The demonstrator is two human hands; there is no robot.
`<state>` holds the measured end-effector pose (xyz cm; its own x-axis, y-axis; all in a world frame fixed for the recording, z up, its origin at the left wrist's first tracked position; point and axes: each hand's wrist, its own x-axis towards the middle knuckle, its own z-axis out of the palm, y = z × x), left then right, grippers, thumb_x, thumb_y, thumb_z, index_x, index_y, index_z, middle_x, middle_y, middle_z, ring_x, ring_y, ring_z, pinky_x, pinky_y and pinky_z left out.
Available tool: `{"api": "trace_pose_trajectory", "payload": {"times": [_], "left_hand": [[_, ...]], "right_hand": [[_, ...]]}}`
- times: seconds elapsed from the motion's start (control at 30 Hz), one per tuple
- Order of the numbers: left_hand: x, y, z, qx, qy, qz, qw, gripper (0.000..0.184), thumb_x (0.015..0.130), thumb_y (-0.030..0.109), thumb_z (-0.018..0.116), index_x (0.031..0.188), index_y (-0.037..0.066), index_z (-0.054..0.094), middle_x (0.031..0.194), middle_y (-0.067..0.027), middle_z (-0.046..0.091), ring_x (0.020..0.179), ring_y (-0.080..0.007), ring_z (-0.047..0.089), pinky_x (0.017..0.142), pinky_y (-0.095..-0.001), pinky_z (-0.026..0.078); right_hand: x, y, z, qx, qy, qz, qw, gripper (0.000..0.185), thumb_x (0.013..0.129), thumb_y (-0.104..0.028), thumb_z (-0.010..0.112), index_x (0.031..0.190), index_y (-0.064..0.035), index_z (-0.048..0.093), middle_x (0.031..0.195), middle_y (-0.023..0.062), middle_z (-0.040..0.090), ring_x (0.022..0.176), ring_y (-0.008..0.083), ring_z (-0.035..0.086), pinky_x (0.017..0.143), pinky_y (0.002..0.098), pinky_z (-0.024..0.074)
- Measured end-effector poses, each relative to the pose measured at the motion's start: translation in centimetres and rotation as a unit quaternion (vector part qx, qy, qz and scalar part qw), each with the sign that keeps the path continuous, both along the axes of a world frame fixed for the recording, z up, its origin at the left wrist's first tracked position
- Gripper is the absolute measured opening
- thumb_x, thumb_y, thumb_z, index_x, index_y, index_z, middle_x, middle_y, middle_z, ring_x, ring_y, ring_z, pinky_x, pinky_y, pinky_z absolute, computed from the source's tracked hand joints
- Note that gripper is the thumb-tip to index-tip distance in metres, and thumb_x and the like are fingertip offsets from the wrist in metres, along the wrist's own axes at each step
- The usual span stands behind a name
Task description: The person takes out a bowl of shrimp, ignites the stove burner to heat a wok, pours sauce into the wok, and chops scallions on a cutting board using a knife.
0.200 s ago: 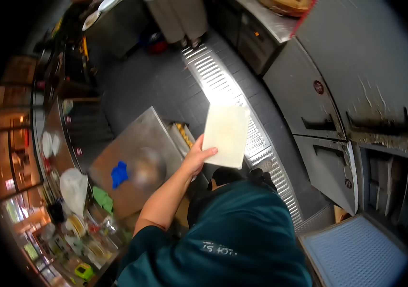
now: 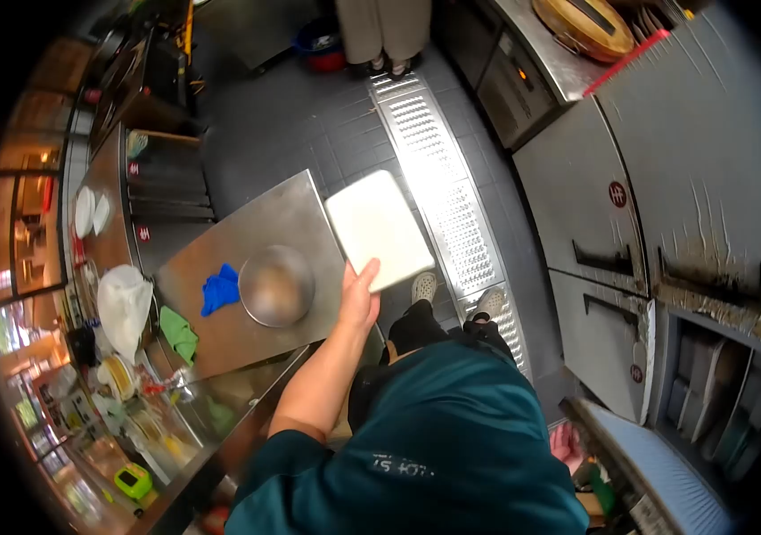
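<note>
My left hand point(image 2: 360, 299) is closed on the near edge of a white rectangular board point(image 2: 379, 227), thumb on top and fingers underneath. The board is flat with rounded corners; whether it is a lid or a cutting board I cannot tell. It is held over the floor beside the right edge of a steel table point(image 2: 220, 343). On that table are a round metal bowl point(image 2: 278, 285) with blurred pale contents and a crumpled blue cloth point(image 2: 220, 290). My right hand is out of view.
At the lower right a light-blue ribbed door panel point(image 2: 657, 464) stands open, with a pink item point(image 2: 566, 446) beside it. Steel fridge doors point(image 2: 576, 187) line the right. A metal drain grate point(image 2: 443, 178) crosses the floor. Another person's legs point(image 2: 385, 31) stand ahead.
My left hand has brought the board leftward, closer to the table, and turned it. The light-blue panel now shows more edge-on, with pink visible beside it. The camera view has shifted too.
</note>
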<state>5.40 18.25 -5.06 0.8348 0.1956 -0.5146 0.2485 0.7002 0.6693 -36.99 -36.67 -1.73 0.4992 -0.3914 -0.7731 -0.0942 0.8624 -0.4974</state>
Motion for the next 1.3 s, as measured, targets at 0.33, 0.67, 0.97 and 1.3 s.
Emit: {"api": "trace_pose_trajectory", "payload": {"times": [0.33, 0.67, 0.97, 1.3], "left_hand": [[5.2, 8.7, -5.3, 0.072, 0.069, 0.305, 0.947, 0.053, 0.101, 0.028, 0.066, 0.141, 0.001, 0.045, 0.137, -0.0187, 0.056, 0.120, -0.0401, 0.061, 0.095, -0.0597, 0.054], [2.1, 10.9, -10.3, 0.283, 0.144, 0.337, 0.886, 0.070, 0.100, 0.049, 0.060, 0.145, -0.003, 0.042, 0.141, -0.0207, 0.053, 0.127, -0.0362, 0.052, 0.101, -0.0517, 0.047], [2.7, -10.4, -9.2, 0.234, 0.179, 0.210, 0.932, 0.048, 0.103, 0.036, 0.057, 0.135, 0.001, 0.052, 0.129, -0.0104, 0.055, 0.115, -0.0186, 0.054, 0.106, -0.0338, 0.042], [12.5, -29.8, -4.9, 0.334, -0.024, -0.493, 0.803, 0.093, 0.091, 0.048, 0.073, 0.155, -0.006, 0.032, 0.156, -0.0307, 0.039, 0.146, -0.0368, 0.040, 0.116, -0.0413, 0.037]], "right_hand": [[30.7, -5.7, 1.9, -0.589, 0.158, 0.695, 0.382, 0.050, 0.086, -0.019, 0.071, 0.131, -0.0003, 0.062, 0.134, 0.0210, 0.062, 0.119, 0.0386, 0.062, 0.105, 0.0430, 0.0488], [45.8, -13.5, -7.2, -0.704, 0.036, 0.709, 0.023, 0.053, 0.088, -0.022, 0.060, 0.134, 0.0047, 0.058, 0.141, 0.0228, 0.055, 0.138, 0.0374, 0.045, 0.120, 0.0473, 0.0315], [48.8, -19.1, -15.3, -0.653, 0.147, 0.714, -0.207, 0.043, 0.096, -0.027, 0.050, 0.125, -0.0014, 0.070, 0.141, 0.0203, 0.056, 0.128, 0.0313, 0.051, 0.105, 0.0403, 0.0386], [44.3, 8.2, -6.7, -0.627, -0.146, 0.725, 0.247, 0.033, 0.089, -0.018, 0.065, 0.107, 0.0091, 0.063, 0.113, 0.0263, 0.062, 0.106, 0.0393, 0.062, 0.099, 0.0475, 0.0472]]}}
